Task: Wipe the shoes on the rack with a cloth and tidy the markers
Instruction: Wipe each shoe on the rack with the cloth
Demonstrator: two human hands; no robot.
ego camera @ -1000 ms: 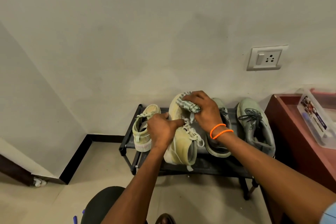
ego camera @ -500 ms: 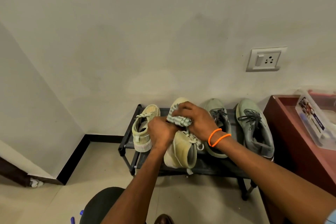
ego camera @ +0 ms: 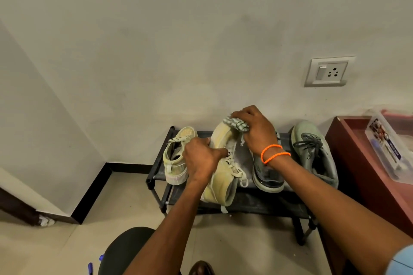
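Observation:
A pale yellow high-top shoe is tilted up above the black shoe rack. My left hand grips its laced middle. My right hand, with orange bands at the wrist, presses a striped green-and-white cloth onto the shoe's toe. The matching yellow shoe stands on the rack at the left. Two grey-green sneakers sit to the right: one is partly hidden by my right wrist, the other is in full view. Two blue markers lie on the floor at the bottom left.
A dark red table stands right of the rack and bears a clear plastic box. The wall behind holds a switch socket. A black round seat is below my arms. Beige floor tiles spread to the left.
My right hand has slid the cloth from the shoe's laces up toward the toe. My left hand keeps its grip on the shoe.

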